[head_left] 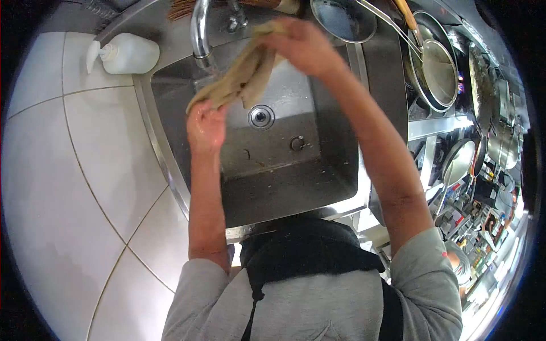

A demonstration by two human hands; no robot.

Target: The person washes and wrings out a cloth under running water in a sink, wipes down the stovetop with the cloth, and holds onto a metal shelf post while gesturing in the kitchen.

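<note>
A tan cloth is stretched between my two hands, over the back left part of a metal sink. My left hand grips its lower end, with wet-looking skin. Higher up and to the right, my right hand is closed on the other end, slightly blurred. Just left of the cloth stands the faucet, its spout end close to the fabric. Below the cloth, the round drain shows in the basin floor.
A white pump bottle lies at the sink's back left corner, beside white tiles. Behind the sink are a brush and a round pan. Strainers and pans stand at the right. A person's sleeve shows at the lower right.
</note>
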